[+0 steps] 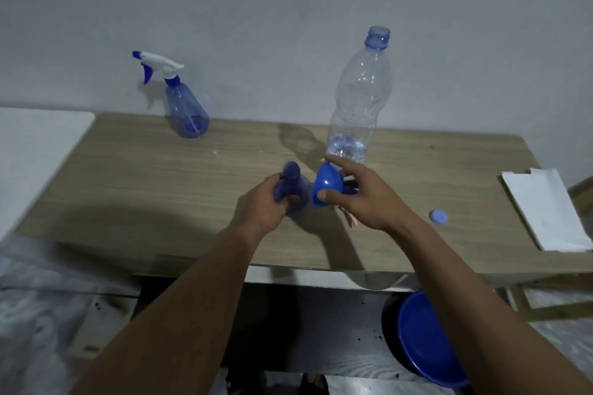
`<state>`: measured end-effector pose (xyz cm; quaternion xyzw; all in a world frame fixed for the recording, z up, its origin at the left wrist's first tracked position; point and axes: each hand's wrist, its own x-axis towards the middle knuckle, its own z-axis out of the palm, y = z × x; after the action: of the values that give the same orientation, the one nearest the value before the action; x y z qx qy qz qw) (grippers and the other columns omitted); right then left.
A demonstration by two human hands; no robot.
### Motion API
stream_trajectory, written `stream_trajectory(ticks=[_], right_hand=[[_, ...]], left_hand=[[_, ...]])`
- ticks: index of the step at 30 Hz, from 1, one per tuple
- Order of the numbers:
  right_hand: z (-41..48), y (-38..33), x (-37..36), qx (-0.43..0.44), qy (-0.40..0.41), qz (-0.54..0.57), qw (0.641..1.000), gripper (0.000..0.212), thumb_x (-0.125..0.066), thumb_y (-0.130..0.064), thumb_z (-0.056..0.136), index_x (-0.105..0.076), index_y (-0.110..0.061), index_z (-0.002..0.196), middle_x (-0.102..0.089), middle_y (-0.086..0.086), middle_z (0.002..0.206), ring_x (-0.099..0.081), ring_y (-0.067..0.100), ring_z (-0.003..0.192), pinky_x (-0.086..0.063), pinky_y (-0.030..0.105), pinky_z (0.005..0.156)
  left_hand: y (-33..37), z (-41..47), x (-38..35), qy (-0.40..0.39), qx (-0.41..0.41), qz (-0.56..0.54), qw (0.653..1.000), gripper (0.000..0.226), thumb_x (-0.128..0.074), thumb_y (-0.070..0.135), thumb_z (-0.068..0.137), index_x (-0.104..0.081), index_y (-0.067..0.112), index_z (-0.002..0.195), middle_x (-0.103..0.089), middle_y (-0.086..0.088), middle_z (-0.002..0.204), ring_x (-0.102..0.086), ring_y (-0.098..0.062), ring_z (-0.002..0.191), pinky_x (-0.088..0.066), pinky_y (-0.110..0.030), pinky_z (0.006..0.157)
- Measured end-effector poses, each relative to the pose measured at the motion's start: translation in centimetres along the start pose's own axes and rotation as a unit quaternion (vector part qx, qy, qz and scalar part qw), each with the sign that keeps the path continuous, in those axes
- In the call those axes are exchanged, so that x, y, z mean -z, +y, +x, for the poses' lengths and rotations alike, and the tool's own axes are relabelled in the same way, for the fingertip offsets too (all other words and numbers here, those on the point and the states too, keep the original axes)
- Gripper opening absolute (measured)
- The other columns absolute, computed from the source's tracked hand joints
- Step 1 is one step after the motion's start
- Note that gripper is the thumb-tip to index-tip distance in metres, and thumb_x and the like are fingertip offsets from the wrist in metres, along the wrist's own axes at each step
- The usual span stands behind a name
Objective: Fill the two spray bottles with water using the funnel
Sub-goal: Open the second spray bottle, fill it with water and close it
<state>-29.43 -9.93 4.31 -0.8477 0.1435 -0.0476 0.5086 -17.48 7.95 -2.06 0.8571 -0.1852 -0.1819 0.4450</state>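
The step in hand was judged to be the seating of the funnel, with no pouring yet begun. A capless spray bottle (292, 183) stood near the middle of the surface (144, 186) and was gripped round its shoulder by the left hand (264, 199), fingers curled about it. Its neck was blurred, but no trigger head was seen on it. Just to its right the blue funnel (325, 184) was pinched by the rim between thumb and fingers of the right hand (362, 199). It was held tipped on its side, with the bowl turned left toward the bottle and the spout hidden under the hand. Whether funnel and bottle touched could not be told.

Just beyond the right hand a clear water bottle (359, 96) stood uncapped and upright, with only a little water seen at its base. Its pale cap (438, 217) lay on the surface to the right, with a white paper sheet (552, 212) further right. The 2nd spray bottle (187, 109) stood at the far left with its trigger head screwed on.

For the next move, the funnel would need to be turned spout-down and lowered squarely into the held neck while the bottle was steadied. The right hand would then be freed for the water bottle. The water in view was judged too scant for 2 bottles.
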Motion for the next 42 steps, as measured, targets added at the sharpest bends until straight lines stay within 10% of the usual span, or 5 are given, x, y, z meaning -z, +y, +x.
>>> stream_trajectory(ticks=[8, 15, 27, 33, 42], right_hand=[[3.1, -4.0, -2.3, 0.049, 0.088, 0.177, 0.979, 0.061, -0.090, -0.031, 0.069, -0.051, -0.035, 0.117, -0.064, 0.002, 0.116, -0.072, 0.016, 0.092, -0.056, 0.027, 0.069], [5.1, -3.6, -4.3, 0.068, 0.107, 0.164, 0.978, 0.100, -0.089, -0.028, 0.071, -0.032, -0.042, 0.152, -0.050, -0.020, 0.134, -0.059, -0.005, 0.116, -0.053, 0.019, 0.094], [5.5, -1.5, -6.7, 0.066, 0.142, 0.171, 0.973, 0.092, -0.089, -0.003, 0.070, -0.044, -0.022, 0.148, -0.052, -0.001, 0.144, -0.057, 0.004, 0.125, -0.049, 0.023, 0.102], [4.5, -0.5, -6.9, 0.063, 0.119, 0.131, 0.982, 0.102, -0.094, -0.029, 0.064, -0.041, -0.023, 0.151, -0.048, -0.007, 0.146, -0.051, 0.004, 0.132, -0.047, 0.030, 0.108], [3.7, -0.5, -6.1, 0.044, 0.128, 0.068, 0.989, 0.108, -0.081, -0.067, 0.063, -0.038, -0.025, 0.153, -0.049, -0.013, 0.147, -0.049, -0.004, 0.130, -0.046, 0.033, 0.109]], left_hand=[[0.2, 0.1, 0.3, 0.004, -0.010, 0.015, 1.000, 0.044, -0.078, 0.022, 0.081, -0.062, 0.023, 0.122, -0.063, 0.011, 0.092, -0.052, 0.000, 0.072, -0.037, -0.003, 0.058], [0.0, 0.1, 0.5, -0.002, -0.011, -0.020, 1.000, 0.047, -0.079, 0.017, 0.080, -0.061, 0.022, 0.123, -0.066, 0.009, 0.096, -0.052, 0.010, 0.071, -0.035, 0.004, 0.060], [0.2, 0.1, 0.7, -0.031, 0.000, 0.002, 1.000, 0.043, -0.074, 0.024, 0.086, -0.057, 0.030, 0.125, -0.060, 0.020, 0.092, -0.053, 0.015, 0.069, -0.039, 0.003, 0.060], [0.0, -0.1, 0.7, -0.027, 0.000, 0.012, 1.000, 0.035, -0.071, 0.010, 0.084, -0.054, 0.040, 0.093, -0.056, 0.026, 0.071, -0.049, 0.031, 0.067, -0.035, 0.007, 0.057], [0.8, -0.6, 0.4, -0.013, 0.001, -0.002, 1.000, 0.041, -0.070, 0.009, 0.082, -0.049, 0.040, 0.100, -0.059, 0.030, 0.056, -0.048, 0.032, 0.062, -0.034, 0.007, 0.054]])
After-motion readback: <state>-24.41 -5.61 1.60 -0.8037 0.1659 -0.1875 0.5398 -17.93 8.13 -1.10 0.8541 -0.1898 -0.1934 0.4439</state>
